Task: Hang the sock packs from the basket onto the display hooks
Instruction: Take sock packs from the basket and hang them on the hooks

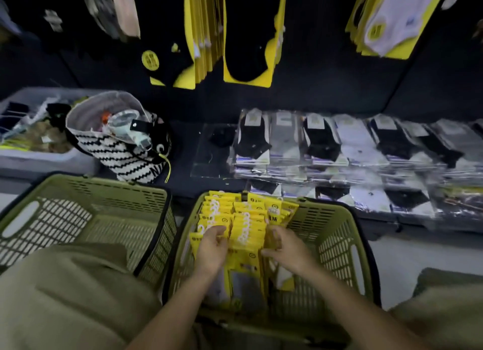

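sock packs [243, 232] in right basket [337, 234]

Two olive baskets [337, 229] [109, 192]: matt moulded plastic with lattice walls. Sock packs [245, 229]: yellow card headers bearing white plastic hooks. Packs along the shelf's front edge [339, 145]: glossy, crinkled clear film. Zigzag bag [122, 153]: knitted cloth.
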Available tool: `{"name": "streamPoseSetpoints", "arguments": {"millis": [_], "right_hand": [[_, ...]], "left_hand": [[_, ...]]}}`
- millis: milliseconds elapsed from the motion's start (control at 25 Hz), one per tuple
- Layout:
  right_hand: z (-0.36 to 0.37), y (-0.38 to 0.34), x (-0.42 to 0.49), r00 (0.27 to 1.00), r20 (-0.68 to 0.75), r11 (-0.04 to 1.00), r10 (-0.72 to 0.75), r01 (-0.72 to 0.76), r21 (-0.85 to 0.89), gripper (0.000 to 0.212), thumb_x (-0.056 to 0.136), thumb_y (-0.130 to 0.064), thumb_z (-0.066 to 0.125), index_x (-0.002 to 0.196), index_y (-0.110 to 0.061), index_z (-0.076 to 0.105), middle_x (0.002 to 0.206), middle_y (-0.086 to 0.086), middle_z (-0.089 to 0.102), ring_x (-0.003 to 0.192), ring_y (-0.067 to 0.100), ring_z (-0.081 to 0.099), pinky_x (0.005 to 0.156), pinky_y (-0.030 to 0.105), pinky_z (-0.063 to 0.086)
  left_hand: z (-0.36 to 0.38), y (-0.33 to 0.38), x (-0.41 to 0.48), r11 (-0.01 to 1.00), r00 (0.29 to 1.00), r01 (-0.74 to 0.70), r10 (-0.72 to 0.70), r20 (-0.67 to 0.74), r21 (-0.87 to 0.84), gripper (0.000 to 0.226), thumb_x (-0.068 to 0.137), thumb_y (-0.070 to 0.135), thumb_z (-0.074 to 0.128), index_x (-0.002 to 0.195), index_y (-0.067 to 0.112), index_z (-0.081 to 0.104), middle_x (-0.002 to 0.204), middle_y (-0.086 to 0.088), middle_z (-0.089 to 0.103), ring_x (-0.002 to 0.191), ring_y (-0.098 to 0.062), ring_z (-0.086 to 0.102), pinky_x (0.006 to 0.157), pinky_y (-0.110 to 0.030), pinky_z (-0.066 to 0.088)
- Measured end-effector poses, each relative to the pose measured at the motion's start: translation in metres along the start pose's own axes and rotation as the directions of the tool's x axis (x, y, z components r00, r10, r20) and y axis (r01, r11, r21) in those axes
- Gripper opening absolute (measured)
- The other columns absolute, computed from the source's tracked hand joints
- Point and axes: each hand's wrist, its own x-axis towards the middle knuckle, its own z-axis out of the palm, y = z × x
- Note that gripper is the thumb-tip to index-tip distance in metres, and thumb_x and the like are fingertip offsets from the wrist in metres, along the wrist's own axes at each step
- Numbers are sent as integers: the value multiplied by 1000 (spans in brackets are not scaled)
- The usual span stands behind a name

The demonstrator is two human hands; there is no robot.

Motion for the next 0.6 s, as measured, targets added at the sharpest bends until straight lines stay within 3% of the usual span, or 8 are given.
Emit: {"name": "streamPoseSetpoints", "arguments": {"millis": [80, 160, 280, 360, 440, 600], "right_hand": [[27, 0, -2, 999, 25, 991, -21, 24, -131, 87, 78, -48, 68, 148, -30, 19, 157, 5, 13, 143, 27, 20, 107, 42, 33], [43, 1, -1, 1000, 17, 974, -20, 23, -226, 89, 80, -50, 66, 149, -31, 12, 159, 5, 0, 145, 29, 9, 108, 45, 31], [53, 5, 0, 998, -67, 979, -10, -4, -202, 81, 78, -47, 69, 144, -29, 24, 152, 5, 21, 137, 28, 29, 100, 40, 41], [56, 5, 2, 993, -120, 991, -5, -11, -135, 75, 74, -44, 73, 136, -27, 34, 145, 3, 34, 130, 25, 39, 94, 36, 43], [58, 3, 4, 987, -160, 996, 0, -13, -83, 71, 70, -40, 78, 128, -27, 39, 138, 1, 46, 124, 23, 46, 88, 33, 43], [62, 2, 8, 981, -191, 993, -17, -6, -114, 82, 63, -38, 82, 130, -25, 36, 133, 1, 51, 120, 24, 50, 87, 34, 47]], "left_hand": [[3, -17, -7, 998, 999, 49, -49, 11, 39, 32, 91, 0, 50, 122, 0, 55, 122, -16, 59, 115, -30, 54, 89, -25, 41], [10, -27, -10, 995, 993, 90, -94, 69, 51, 36, 90, -2, 49, 127, 1, 50, 128, -15, 56, 120, -28, 51, 83, -18, 36], [18, -29, -9, 990, 986, 139, -139, 91, 8, 34, 90, -2, 48, 123, 7, 49, 122, -12, 55, 116, -25, 51, 84, -22, 38], [20, -29, -7, 987, 985, 159, -157, 74, -15, 25, 88, -2, 51, 106, 15, 48, 102, -5, 56, 98, -20, 54, 70, -20, 41], [22, -29, -5, 985, 982, 168, -165, 87, -32, 28, 85, -5, 53, 100, 16, 42, 89, 0, 54, 79, -12, 52, 56, -15, 38], [25, -33, -6, 984, 977, 174, -170, 126, -24, 33, 82, 0, 56, 100, 20, 37, 77, 5, 51, 66, -8, 49, 52, -20, 37]]}}
